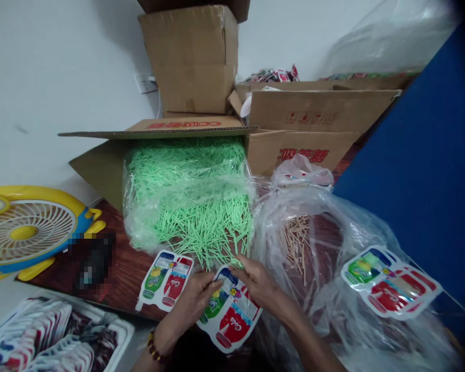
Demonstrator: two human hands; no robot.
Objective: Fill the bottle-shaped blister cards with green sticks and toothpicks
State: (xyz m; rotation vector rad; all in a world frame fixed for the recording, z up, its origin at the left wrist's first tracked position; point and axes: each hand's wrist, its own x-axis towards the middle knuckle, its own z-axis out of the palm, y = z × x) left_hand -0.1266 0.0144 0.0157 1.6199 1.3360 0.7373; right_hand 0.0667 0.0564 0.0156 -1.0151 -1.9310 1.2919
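My left hand [191,302] grips the left edge of a bottle-shaped printed packet [232,318] showing a green and a red drink bottle. My right hand [258,284] rests on the packet's top right with its fingertips pinched on green sticks [236,263] at the packet's opening. Just above lies a big heap of green sticks [194,206] spilling from a clear plastic bag in a tipped cardboard box [101,165]. A second matching packet [165,279] lies flat to the left.
A clear bag [325,248] to the right holds tan wooden sticks [296,243], with more printed packets [389,281] on it. A yellow fan [23,227] lies at left, a tray of packets [54,336] at bottom left, stacked cartons [194,57] behind, a blue panel [422,170] at right.
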